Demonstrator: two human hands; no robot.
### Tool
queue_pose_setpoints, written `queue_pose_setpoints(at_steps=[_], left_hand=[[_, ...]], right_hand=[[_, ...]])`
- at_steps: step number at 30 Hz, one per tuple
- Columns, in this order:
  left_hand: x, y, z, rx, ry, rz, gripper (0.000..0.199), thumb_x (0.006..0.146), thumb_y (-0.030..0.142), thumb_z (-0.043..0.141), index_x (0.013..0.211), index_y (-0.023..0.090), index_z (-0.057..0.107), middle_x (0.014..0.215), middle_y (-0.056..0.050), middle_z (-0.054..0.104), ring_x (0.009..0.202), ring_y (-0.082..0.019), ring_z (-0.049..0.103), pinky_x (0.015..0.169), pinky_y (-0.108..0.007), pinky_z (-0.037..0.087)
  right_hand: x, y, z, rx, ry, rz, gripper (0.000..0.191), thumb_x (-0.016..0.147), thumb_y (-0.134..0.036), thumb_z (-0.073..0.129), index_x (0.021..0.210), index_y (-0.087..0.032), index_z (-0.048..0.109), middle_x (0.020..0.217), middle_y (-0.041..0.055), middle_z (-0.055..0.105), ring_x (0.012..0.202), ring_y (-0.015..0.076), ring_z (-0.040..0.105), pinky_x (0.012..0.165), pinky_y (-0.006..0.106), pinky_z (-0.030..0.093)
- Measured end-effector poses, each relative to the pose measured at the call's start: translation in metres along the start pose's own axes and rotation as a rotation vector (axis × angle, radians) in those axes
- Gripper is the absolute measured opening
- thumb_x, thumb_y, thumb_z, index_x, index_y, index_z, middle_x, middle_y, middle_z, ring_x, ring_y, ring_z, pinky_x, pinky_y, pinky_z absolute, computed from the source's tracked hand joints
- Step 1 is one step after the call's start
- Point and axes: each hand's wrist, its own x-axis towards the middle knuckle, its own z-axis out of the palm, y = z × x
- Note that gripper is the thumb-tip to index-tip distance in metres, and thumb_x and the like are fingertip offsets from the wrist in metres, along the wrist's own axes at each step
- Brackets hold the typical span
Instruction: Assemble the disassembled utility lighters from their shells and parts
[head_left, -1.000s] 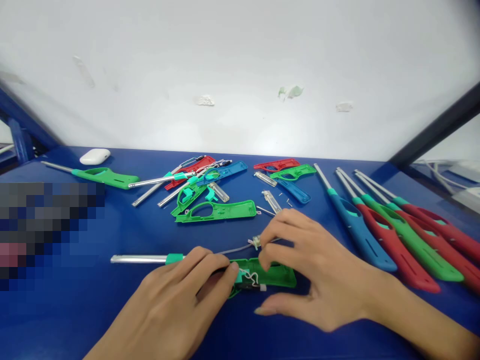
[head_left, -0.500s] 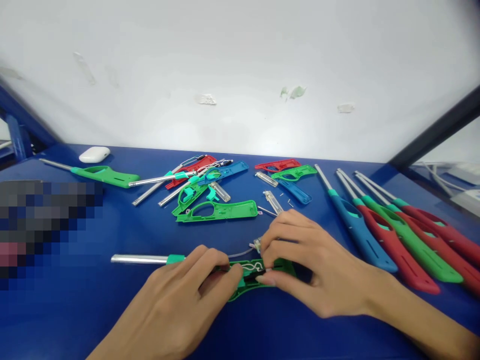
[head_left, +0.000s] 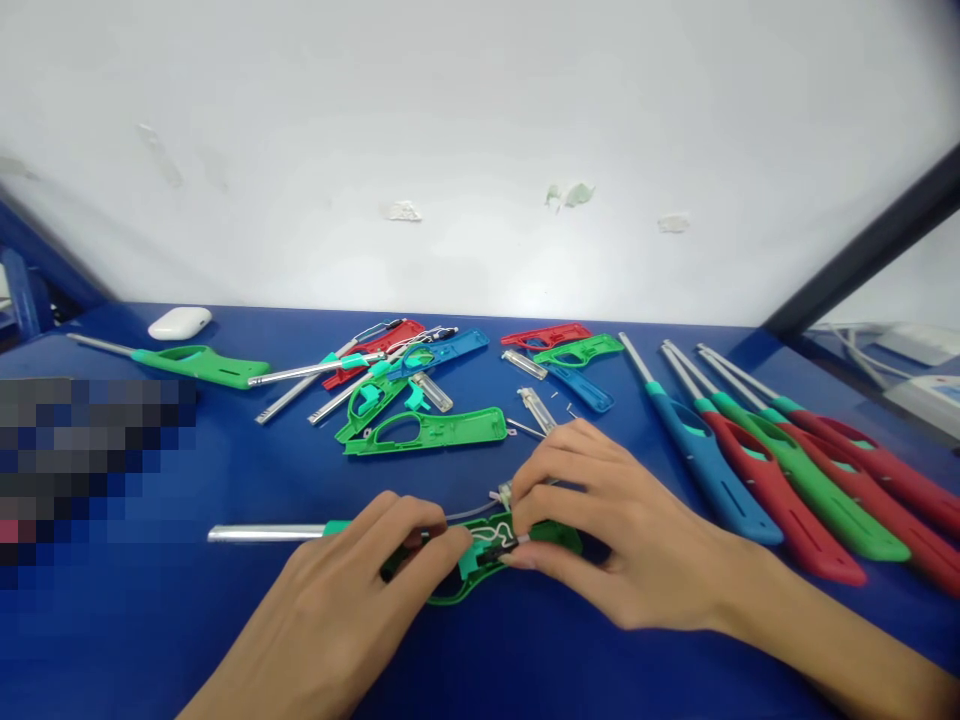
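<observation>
An opened green lighter shell point(head_left: 452, 591) lies at the front centre, with a metal tube point(head_left: 266, 533) pointing left and white wires inside. My left hand point(head_left: 352, 590) is closed round the shell's left part, by the turquoise trigger point(head_left: 470, 562). At the shell's right part, my right hand point(head_left: 600, 530) pinches the end of a small black part point(head_left: 499, 549). A clear fuel tank point(head_left: 505, 494) with a thin tube sits behind the shell, partly hidden by the right fingers.
Behind the hands lie loose green shells point(head_left: 450, 428), tubes and clear tanks point(head_left: 536, 408). Finished-looking lighters point(head_left: 720, 470) line the right side. At the left are a green lighter point(head_left: 202, 366), a white case point(head_left: 180, 323) and a blurred dark object point(head_left: 75, 430).
The view has shifted slightly, moving the table items a little left. More of the trigger and shell shows between my hands, which keep nearly the same pose.
</observation>
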Motion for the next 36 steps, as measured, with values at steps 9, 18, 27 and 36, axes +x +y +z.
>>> queue_pose_setpoints(at_steps=[9,18,27,36], left_hand=[[0.004,0.006,-0.005,0.049,0.018,-0.013,0.046,0.101,0.001,0.029,0.120,0.026,0.062,0.105,-0.001,0.071,0.086,-0.017,0.072,0.061,-0.024,0.053],[0.015,0.009,-0.013,0.091,0.179,0.029,0.045,0.113,0.018,0.021,0.105,0.025,0.065,0.091,0.003,0.075,0.068,-0.013,0.069,0.053,-0.024,0.046],[0.010,0.010,-0.010,0.020,0.171,0.068,0.043,0.114,0.018,0.022,0.113,0.022,0.064,0.094,0.001,0.074,0.071,-0.012,0.069,0.055,-0.026,0.047],[0.004,0.007,-0.004,0.018,0.177,0.084,0.038,0.113,0.016,0.025,0.114,0.020,0.063,0.098,-0.002,0.072,0.079,-0.013,0.069,0.059,-0.026,0.048]], right_hand=[[-0.001,0.002,0.009,-0.022,0.074,-0.067,0.014,0.101,-0.031,0.068,0.093,-0.020,0.065,0.094,-0.0004,0.068,0.088,0.0156,0.059,0.085,0.034,0.040],[0.000,0.002,0.015,-0.007,0.112,-0.071,0.015,0.103,-0.030,0.064,0.092,-0.020,0.064,0.093,-0.0004,0.067,0.084,0.0146,0.060,0.080,0.033,0.039],[-0.001,0.000,0.012,-0.095,0.171,-0.114,0.013,0.103,-0.026,0.063,0.093,-0.019,0.063,0.092,0.0006,0.067,0.080,0.0142,0.058,0.077,0.032,0.039],[-0.001,-0.002,0.016,0.031,0.156,-0.087,0.013,0.103,-0.027,0.064,0.093,-0.019,0.063,0.090,0.0002,0.067,0.080,0.0143,0.059,0.076,0.032,0.043]])
